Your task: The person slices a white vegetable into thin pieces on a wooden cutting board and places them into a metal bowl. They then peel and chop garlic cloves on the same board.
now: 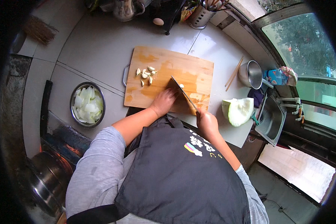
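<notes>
A wet wooden cutting board (156, 58) with a metal handle lies on the tiled counter. My right hand (207, 121) grips a kitchen knife (186, 96), its blade slanting up and left over the board. My left hand (166, 99) rests on the board just left of the blade, fingers bent; whether something is under the fingertips is hidden. A small pale garlic piece (181, 86) lies right beside the blade. Several peeled garlic cloves (144, 75) are grouped on the board's left part.
Left of the board stands a metal bowl (103, 112) of sliced pale vegetable. On the right are a cut winter melon (242, 112), chopsticks (234, 73), an empty steel bowl (243, 74), a green peeler (254, 117) and a sink (271, 117). An egg (158, 21) lies at the back.
</notes>
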